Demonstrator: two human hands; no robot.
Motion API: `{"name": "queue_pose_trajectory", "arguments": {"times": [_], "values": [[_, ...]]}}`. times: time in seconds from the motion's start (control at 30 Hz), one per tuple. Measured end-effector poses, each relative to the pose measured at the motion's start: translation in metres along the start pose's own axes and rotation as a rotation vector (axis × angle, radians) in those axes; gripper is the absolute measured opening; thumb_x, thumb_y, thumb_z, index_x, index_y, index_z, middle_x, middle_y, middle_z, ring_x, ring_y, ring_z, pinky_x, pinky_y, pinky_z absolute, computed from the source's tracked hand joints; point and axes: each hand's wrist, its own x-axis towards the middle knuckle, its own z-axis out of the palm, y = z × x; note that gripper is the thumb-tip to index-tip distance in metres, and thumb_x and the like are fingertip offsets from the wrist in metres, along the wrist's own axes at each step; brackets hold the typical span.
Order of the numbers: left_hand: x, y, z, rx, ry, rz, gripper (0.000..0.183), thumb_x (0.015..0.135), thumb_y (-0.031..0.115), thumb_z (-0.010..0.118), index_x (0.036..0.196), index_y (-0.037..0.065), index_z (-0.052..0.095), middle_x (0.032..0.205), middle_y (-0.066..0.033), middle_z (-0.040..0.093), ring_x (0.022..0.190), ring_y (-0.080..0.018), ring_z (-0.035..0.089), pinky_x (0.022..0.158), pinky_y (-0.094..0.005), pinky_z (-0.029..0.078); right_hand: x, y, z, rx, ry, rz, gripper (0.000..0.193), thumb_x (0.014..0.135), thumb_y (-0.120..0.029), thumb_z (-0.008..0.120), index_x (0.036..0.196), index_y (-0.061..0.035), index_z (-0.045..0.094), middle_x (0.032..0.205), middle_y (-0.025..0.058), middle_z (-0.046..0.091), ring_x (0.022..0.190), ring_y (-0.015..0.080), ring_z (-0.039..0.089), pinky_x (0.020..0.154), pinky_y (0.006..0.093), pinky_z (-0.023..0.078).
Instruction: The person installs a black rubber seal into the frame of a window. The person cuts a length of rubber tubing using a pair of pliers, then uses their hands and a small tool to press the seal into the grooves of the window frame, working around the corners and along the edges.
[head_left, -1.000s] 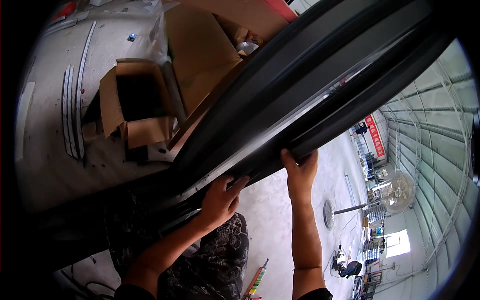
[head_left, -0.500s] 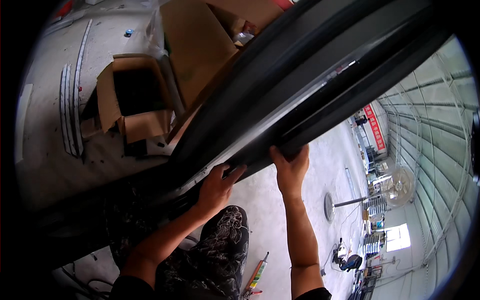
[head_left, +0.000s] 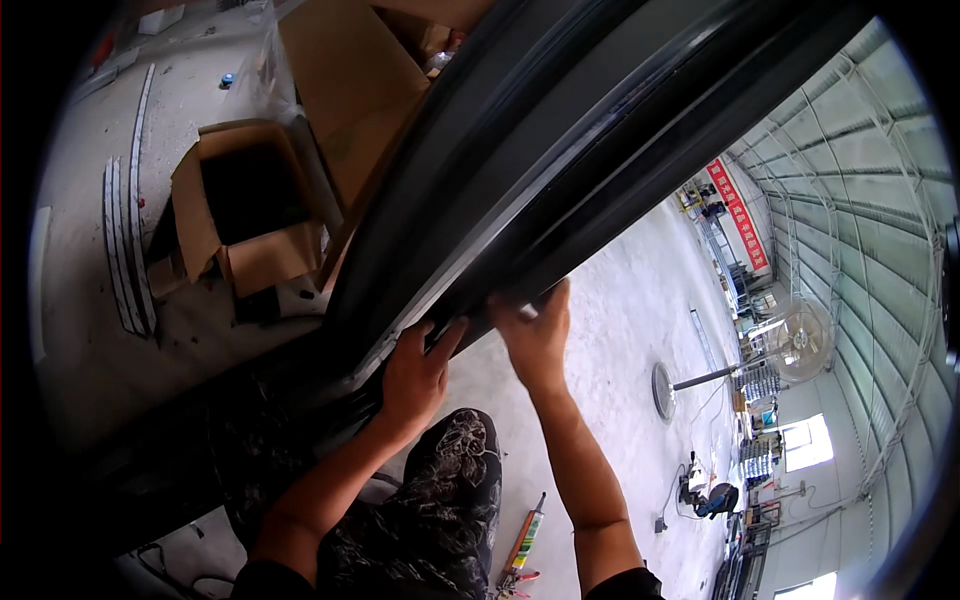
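A long dark metal frame (head_left: 480, 150) with grooves and a pale strip along it runs diagonally from the upper right down to my lap. At its lower edge, my left hand (head_left: 413, 380) grips it, thumb and index finger apart on its surface. Farther up the same edge is my right hand (head_left: 535, 345), its fingers smeared by motion and partly lost against the dark profile. Whether something small is between those fingers I cannot make out. My patterned trouser knee (head_left: 465, 445) is beneath the frame.
An open cardboard box (head_left: 275, 258) stands on the left, with metal strips (head_left: 128, 250) on the floor beyond. A larger carton (head_left: 350, 90) is behind the frame. On the right are a caulking gun (head_left: 522, 540), a pedestal fan (head_left: 800, 340) and a blue-and-black power tool (head_left: 715, 500).
My right hand has moved left and down along the frame edge, nearer my left hand. The left hand has shifted slightly left. The whole view has turned a little.
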Motion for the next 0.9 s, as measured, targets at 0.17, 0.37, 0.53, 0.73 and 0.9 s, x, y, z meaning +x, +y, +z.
{"name": "queue_pose_trajectory", "arguments": {"times": [0.17,0.37,0.53,0.73,0.9], "values": [[-0.002,0.0,0.001,-0.004,-0.016,0.001,0.048,0.085,0.0,0.062,0.132,0.013,0.057,0.111,-0.0232,0.055,0.097,-0.0374,0.057,0.081,-0.0424,0.049,-0.006,0.002,0.006,-0.253,0.041,0.007,0.047,0.073,-0.017,0.079,0.097,0.0018,0.043,0.076,0.0158,0.061,0.067,0.0273,0.061,0.056,0.0367,0.047],[-0.003,0.002,0.0,0.094,-0.019,0.019,0.054,0.082,0.0,0.063,0.134,0.013,0.056,0.113,-0.0229,0.054,0.098,-0.038,0.056,0.082,-0.0427,0.049,-0.016,0.033,0.006,-0.107,0.037,-0.035,0.047,0.072,-0.019,0.08,0.096,0.0007,0.045,0.072,0.0131,0.058,0.062,0.0275,0.057,0.057,0.0391,0.045],[-0.009,-0.001,0.005,0.104,-0.024,-0.005,0.059,0.079,-0.001,0.063,0.135,0.015,0.056,0.113,-0.0224,0.057,0.096,-0.037,0.058,0.079,-0.043,0.05,-0.017,0.027,0.01,-0.211,0.058,0.005,0.047,0.069,-0.02,0.081,0.093,-0.0003,0.045,0.068,0.0116,0.054,0.061,0.0275,0.055,0.055,0.0398,0.043],[-0.035,-0.016,0.018,0.067,-0.014,-0.035,0.06,0.08,-0.001,0.063,0.135,0.019,0.056,0.112,-0.0215,0.058,0.094,-0.0363,0.059,0.077,-0.0419,0.051,-0.029,0.038,0.015,0.027,0.002,-0.006,0.044,0.074,-0.011,0.078,0.102,0.0019,0.047,0.08,0.0115,0.063,0.072,0.0227,0.061,0.063,0.0336,0.049],[-0.046,-0.027,0.026,0.066,0.019,-0.029,0.059,0.081,0.0,0.064,0.136,0.019,0.056,0.112,-0.0203,0.058,0.095,-0.0346,0.059,0.077,-0.0409,0.052,-0.03,0.033,0.015,-0.185,0.011,0.067,0.044,0.073,-0.011,0.078,0.1,0.0019,0.046,0.079,0.0112,0.062,0.074,0.0211,0.062,0.064,0.0327,0.049]]}}
